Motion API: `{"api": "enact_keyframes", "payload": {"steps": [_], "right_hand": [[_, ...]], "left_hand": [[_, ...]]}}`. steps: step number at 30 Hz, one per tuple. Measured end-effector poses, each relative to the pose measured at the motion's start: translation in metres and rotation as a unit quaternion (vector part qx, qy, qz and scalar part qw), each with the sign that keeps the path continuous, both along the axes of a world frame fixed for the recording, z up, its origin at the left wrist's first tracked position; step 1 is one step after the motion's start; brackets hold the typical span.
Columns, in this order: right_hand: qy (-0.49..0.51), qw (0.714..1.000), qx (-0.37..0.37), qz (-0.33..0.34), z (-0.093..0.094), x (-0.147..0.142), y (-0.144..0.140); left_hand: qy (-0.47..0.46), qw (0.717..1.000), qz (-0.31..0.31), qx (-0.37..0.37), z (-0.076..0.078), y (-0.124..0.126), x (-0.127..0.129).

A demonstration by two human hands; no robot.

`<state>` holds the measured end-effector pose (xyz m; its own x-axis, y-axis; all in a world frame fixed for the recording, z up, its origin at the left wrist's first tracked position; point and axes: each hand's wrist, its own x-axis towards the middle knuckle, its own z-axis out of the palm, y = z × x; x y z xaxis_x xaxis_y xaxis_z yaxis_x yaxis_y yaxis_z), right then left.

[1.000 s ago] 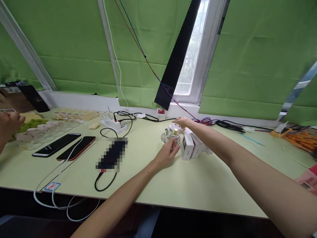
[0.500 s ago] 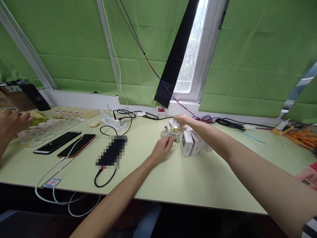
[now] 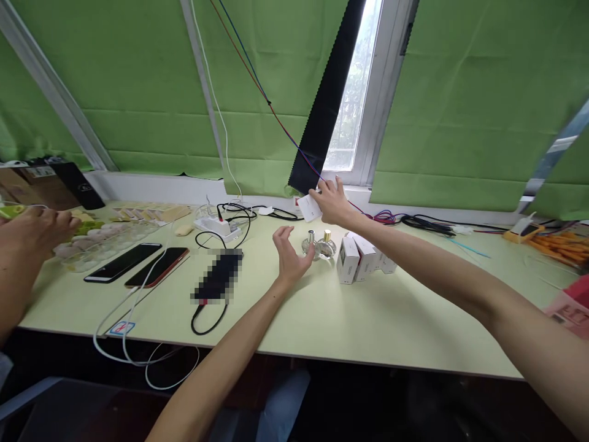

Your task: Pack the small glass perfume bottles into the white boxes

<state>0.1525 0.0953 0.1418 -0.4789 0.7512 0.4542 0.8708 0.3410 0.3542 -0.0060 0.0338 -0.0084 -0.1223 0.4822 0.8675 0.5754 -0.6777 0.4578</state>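
My right hand [image 3: 332,202] grips a small white box [image 3: 309,207] and holds it raised above the back of the table. Below and to the left, my left hand [image 3: 292,256] is open, thumb apart from the curved fingers, just beside two small glass bottles that look like perfume bottles. One bottle [image 3: 311,245] has a silver top and is partly hidden by my thumb; the other bottle [image 3: 327,247] has a gold top. Right of them, several white boxes [image 3: 348,260] stand upright in a row under my right forearm.
A pixelated dark device [image 3: 217,276] with a black cable lies left of my left arm. Two phones [image 3: 123,263] and an egg tray [image 3: 108,245] lie farther left, near another person's hand [image 3: 41,230]. A power strip [image 3: 216,226] and cables line the back.
My right hand has lifted a white box from behind the bottles, moving up and left. My left hand has drawn back from the bottles and opened.
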Motion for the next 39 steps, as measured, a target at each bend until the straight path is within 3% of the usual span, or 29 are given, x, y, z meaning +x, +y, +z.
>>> {"api": "enact_keyframes", "payload": {"steps": [5,15,19,22,25,28,31,34,39], "right_hand": [[-0.032,0.996,0.030,0.081,-0.013,-0.017,-0.039],[-0.091,0.972,-0.025,0.214,-0.026,-0.035,-0.085],[-0.090,0.966,-0.050,0.235,-0.020,-0.029,-0.086],[-0.026,0.961,-0.077,0.264,-0.009,-0.022,-0.083],[0.087,0.962,-0.081,0.247,-0.001,-0.019,-0.081],[0.160,0.965,-0.100,0.181,-0.004,-0.021,-0.078],[0.185,0.963,-0.157,0.119,-0.014,-0.023,-0.073],[0.203,0.953,-0.199,0.105,-0.024,-0.024,-0.067],[0.211,0.952,-0.205,0.083,-0.033,-0.021,-0.060]], "left_hand": [[0.049,0.997,0.017,0.064,0.008,0.006,-0.010],[0.020,0.996,-0.070,-0.052,0.006,0.005,-0.008],[0.017,0.993,-0.090,-0.069,0.004,0.007,-0.008],[0.000,0.996,-0.070,-0.057,0.007,0.011,-0.013],[-0.009,0.997,-0.052,-0.054,0.013,0.013,-0.022],[0.010,0.997,-0.061,-0.040,0.017,0.013,-0.030],[0.023,0.998,-0.055,-0.038,0.018,0.012,-0.033],[0.033,0.998,-0.043,-0.038,0.016,0.013,-0.033],[0.050,0.996,-0.045,-0.058,0.017,0.014,-0.036]]}}
